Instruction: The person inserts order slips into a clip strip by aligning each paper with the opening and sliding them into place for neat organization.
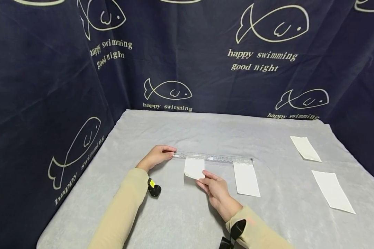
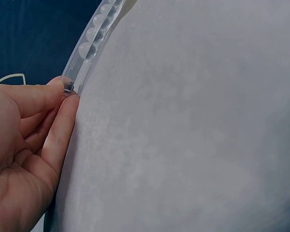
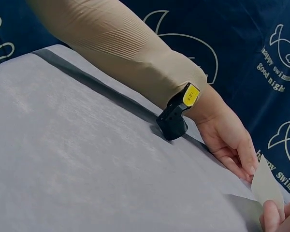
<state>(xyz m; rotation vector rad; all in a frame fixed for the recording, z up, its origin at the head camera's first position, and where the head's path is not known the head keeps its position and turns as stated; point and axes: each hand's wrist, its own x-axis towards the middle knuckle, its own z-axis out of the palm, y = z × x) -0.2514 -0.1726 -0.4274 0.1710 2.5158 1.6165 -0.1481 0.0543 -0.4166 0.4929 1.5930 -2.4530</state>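
Note:
A clear plastic ruler (image 1: 218,158) with a row of rounded shapes along it lies crosswise on the grey cloth. My left hand (image 1: 159,156) pinches its left end between thumb and fingers; the left wrist view shows the tip of the ruler (image 2: 89,46) in that grip. Below the ruler is a white paper slip (image 1: 194,167), its top edge at the ruler. With thumb and fingertips my right hand (image 1: 217,191) pinches the slip's lower right corner, and the paper (image 3: 268,186) curves up off the cloth. A second white slip (image 1: 247,180) lies flat under the ruler's right end.
Two more white slips lie apart at the right, one farther back (image 1: 306,148) and one nearer (image 1: 333,191). Grey cloth (image 1: 187,221) covers the table. Dark blue curtains (image 1: 205,45) with fish drawings stand behind it and at both sides.

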